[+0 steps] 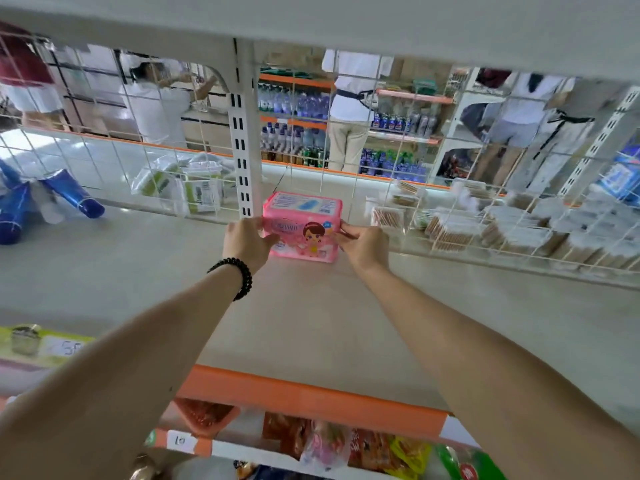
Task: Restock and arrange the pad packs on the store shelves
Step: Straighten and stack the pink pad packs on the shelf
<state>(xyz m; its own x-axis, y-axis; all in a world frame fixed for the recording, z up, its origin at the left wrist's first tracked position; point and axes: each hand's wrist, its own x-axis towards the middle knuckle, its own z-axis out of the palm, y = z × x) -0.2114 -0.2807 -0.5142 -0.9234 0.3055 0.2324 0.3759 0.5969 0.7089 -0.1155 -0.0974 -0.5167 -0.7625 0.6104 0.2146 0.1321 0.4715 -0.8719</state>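
**Pink pad pack gripped from both sides at the back of the shelf**

Gripped at its two ends, the pink pad pack [302, 226] is held by both hands: the left hand [246, 241] is curled round its left end, and the right hand [364, 244] is pinched against its right end. The pack is stood upright on the pale shelf [294, 323], far back, at about 12 o'clock from the viewer, just in front of the white wire mesh [450, 237] and just right of the slotted upright post [242, 150]. A cartoon figure is printed on its front face. A black beaded bracelet [239, 276] is worn on the left wrist.

At about 10 o'clock, blue tubes [74, 199] are seen lying on the shelf, and white and green packs [183, 183] are seen behind the mesh. At about 2 o'clock, packets of cotton buds [485, 223] are stacked behind the mesh. At 6 o'clock, the orange shelf edge [311, 400] is seen, with snack packets [346, 445] on the shelf below. Through the mesh, people in white tops are seen standing near shelves of bottles [294, 105].
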